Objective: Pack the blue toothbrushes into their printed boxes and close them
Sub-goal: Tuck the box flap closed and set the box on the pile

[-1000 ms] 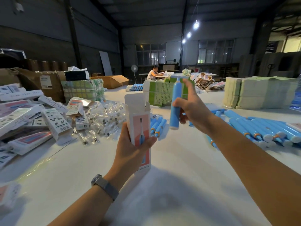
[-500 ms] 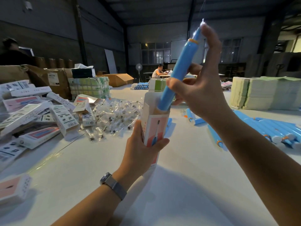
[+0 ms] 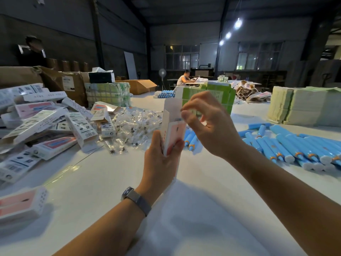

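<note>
On the white table (image 3: 193, 209), a heap of printed toothbrush boxes (image 3: 46, 124) lies at the far left, with a pile of small clear packets (image 3: 136, 124) just to its right. Near the middle, the left hand (image 3: 162, 161) grips an upright pink-fronted box (image 3: 173, 130) whose top flap stands open, a sliver of blue showing inside its mouth; the right hand (image 3: 208, 124) hovers at that opening with fingers curled and thumb near the forefinger, holding nothing visible. Loose blue toothbrushes (image 3: 287, 146) lie in a row at the right.
</note>
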A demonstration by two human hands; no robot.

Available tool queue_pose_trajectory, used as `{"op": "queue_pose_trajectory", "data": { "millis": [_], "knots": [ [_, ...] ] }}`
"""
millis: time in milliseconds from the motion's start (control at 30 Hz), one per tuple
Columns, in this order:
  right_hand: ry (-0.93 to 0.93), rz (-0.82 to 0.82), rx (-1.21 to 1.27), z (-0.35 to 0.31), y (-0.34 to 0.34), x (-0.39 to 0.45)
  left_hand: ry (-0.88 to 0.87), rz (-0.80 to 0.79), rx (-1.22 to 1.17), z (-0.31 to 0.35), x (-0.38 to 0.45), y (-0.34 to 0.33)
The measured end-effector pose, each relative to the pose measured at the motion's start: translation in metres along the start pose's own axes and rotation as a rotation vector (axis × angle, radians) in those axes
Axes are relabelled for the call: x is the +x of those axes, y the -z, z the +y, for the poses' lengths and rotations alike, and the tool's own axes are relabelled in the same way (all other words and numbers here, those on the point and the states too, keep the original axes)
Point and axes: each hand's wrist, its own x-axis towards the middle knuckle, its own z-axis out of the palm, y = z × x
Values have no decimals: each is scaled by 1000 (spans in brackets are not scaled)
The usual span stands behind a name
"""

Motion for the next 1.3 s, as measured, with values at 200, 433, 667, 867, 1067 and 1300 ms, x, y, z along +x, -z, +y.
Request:
{"op": "queue_pose_trajectory", "data": {
  "millis": [200, 433, 667, 867, 1067, 1300],
  "knots": [
    [-299, -18, 155, 23, -55, 12, 49, 296, 140, -23, 25, 23],
    [-193, -675, -267, 39, -178, 34, 106, 427, 322, -33, 34, 32],
    [-198, -659, -333, 44, -211, 44, 79, 423, 366, -38, 39, 39],
    [-71, -472, -188, 50, -197, 39, 68, 430, 331, -40, 40, 38],
    [-261, 71, 192, 40, -139, 49, 102, 274, 37, -27, 32, 28],
    [-415, 416, 736, 6, -18, 34, 101, -16, -311, -7, 5, -1]
  ]
}}
